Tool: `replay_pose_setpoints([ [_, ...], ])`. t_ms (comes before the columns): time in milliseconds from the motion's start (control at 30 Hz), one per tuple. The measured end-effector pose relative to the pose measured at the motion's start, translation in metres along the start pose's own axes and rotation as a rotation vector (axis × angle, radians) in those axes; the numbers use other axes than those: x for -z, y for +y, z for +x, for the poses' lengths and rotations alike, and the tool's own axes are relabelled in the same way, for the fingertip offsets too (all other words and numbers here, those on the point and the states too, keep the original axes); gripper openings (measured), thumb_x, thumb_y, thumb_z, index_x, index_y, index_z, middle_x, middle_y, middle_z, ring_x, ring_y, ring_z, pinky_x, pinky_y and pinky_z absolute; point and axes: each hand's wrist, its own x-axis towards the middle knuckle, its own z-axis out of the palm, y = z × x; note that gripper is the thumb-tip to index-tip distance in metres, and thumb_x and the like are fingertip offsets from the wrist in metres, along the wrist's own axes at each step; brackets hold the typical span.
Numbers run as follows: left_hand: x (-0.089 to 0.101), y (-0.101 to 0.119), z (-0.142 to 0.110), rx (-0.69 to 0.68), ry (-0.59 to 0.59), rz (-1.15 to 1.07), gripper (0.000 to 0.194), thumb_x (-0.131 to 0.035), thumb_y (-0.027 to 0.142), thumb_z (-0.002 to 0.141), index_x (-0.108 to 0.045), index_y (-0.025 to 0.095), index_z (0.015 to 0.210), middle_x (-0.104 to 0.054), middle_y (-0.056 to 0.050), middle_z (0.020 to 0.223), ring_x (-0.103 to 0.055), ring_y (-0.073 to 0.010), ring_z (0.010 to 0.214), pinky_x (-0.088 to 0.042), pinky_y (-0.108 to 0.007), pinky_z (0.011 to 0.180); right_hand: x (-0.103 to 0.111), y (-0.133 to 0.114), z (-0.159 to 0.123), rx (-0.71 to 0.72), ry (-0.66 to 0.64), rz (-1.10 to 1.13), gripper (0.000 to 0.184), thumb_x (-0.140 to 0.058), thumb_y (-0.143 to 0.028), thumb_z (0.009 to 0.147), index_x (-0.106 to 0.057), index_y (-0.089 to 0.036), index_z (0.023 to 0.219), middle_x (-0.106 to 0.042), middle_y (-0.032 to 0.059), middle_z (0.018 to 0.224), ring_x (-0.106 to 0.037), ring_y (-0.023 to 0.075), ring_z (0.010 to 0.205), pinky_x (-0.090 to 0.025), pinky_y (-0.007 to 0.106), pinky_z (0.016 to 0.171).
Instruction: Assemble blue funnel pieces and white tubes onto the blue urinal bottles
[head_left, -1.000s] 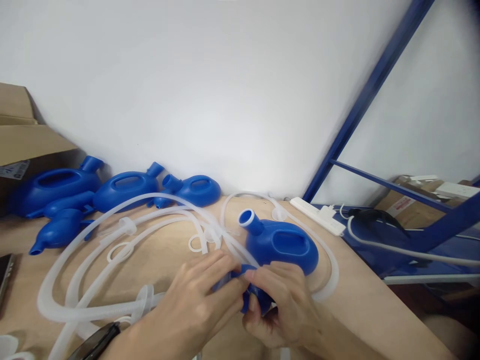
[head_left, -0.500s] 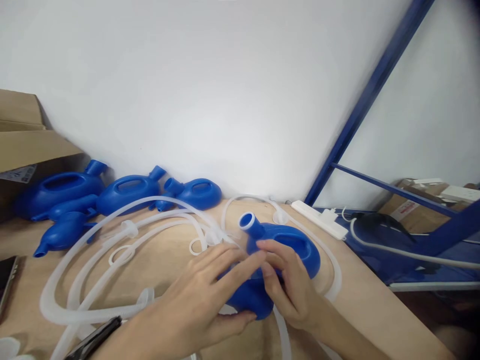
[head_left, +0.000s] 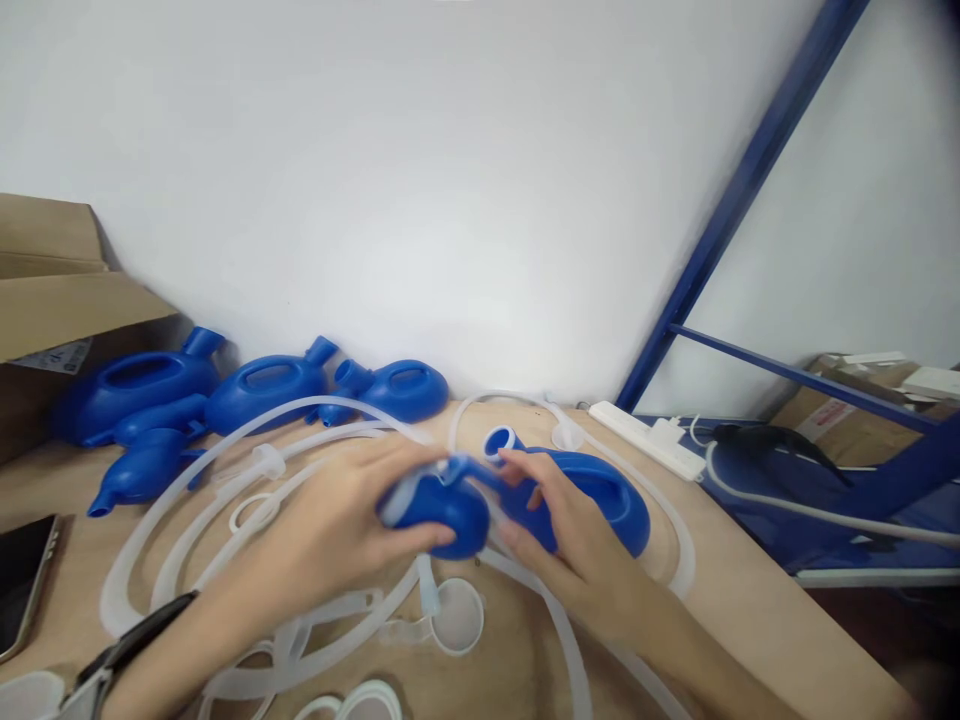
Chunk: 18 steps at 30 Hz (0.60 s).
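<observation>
Blue spouted bulb pc. [head_left: 461,515] is gripped by L hand [head_left: 356,505], left of blue handled btl. [head_left: 628,518] R hand [head_left: 562,530] is held w/ fingers parted, in front of same btl.

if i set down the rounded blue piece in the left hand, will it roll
The rounded blue piece will probably rock or roll, since its visible side bulges. Its smooth-looking surface may feel slippery. It seems light, as the left hand holds it with thumb and fingers.
</observation>
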Motion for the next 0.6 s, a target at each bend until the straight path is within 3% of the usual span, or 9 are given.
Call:
replay_pose_setpoints([
  [67,0.012,-0.018,0.005,0.149,0.01,0.038,0.057,-0.074,0.062,0.085,-0.069,0.026,0.129,-0.077,-0.007,0.123,-0.073,-0.0291,0.105,-0.057,-0.041,0.096,-0.001,0.004,0.003,-0.088,-0.129,0.015,0.049,-0.055,-0.039,0.104,-0.046,-0.024,0.15,-0.068,0.0099,0.127,-0.07,0.0219,0.108,-0.059,0.037,0.092],
  [167,0.024,-0.05,0.008,0.347,-0.021,0.103,0.067,-0.068,0.071,0.082,-0.069,0.023,0.129,-0.076,-0.008,0.123,-0.071,-0.0325,0.108,-0.055,-0.042,0.098,-0.004,0.008,0.003,-0.119,-0.429,-0.002,0.044,-0.057,-0.039,0.104,-0.055,-0.026,0.146,-0.068,0.0092,0.131,-0.068,0.0245,0.118,-0.058,0.039,0.097],
  [300,0.025,-0.086,0.003,0.527,-0.365,0.133,0.062,-0.056,0.066,0.089,-0.068,0.017,0.124,-0.076,-0.011,0.111,-0.072,-0.0317,0.098,-0.059,-0.035,0.08,-0.016,0.013,-0.002,-0.05,-0.758,-0.067,0.045,-0.063,-0.042,0.1,-0.061,-0.027,0.143,-0.061,0.0129,0.146,-0.057,0.0344,0.136,-0.051,0.053,0.108],
  [367,0.021,-0.096,0.001,0.638,-0.509,0.073,0.062,-0.048,0.063,0.093,-0.064,0.015,0.129,-0.073,-0.014,0.118,-0.073,-0.0302,0.093,-0.058,-0.028,0.062,-0.022,0.016,-0.005,-0.074,-0.851,-0.093,0.054,-0.069,-0.04,0.096,-0.058,-0.029,0.147,-0.05,0.0161,0.158,-0.046,0.04,0.147,-0.041,0.062,0.115],
  [467,0.013,-0.107,0.002,0.777,-0.608,0.019,0.065,-0.04,0.061,0.095,-0.056,0.016,0.139,-0.066,-0.02,0.131,-0.073,-0.0302,0.091,-0.054,-0.026,0.048,-0.028,0.02,-0.006,-0.128,-0.921,-0.103,0.064,-0.075,-0.035,0.092,-0.053,-0.029,0.152,-0.034,0.0181,0.169,-0.037,0.043,0.152,-0.032,0.064,0.12],
  [600,0.004,-0.12,0.003,0.754,-0.595,0.124,0.063,-0.033,0.056,0.097,-0.058,0.013,0.136,-0.066,-0.022,0.129,-0.073,-0.0312,0.097,-0.06,-0.03,0.062,-0.03,0.025,-0.005,-0.143,-0.929,-0.101,0.067,-0.072,-0.041,0.094,-0.05,-0.025,0.155,-0.028,0.0204,0.171,-0.032,0.043,0.155,-0.032,0.061,0.122],
])
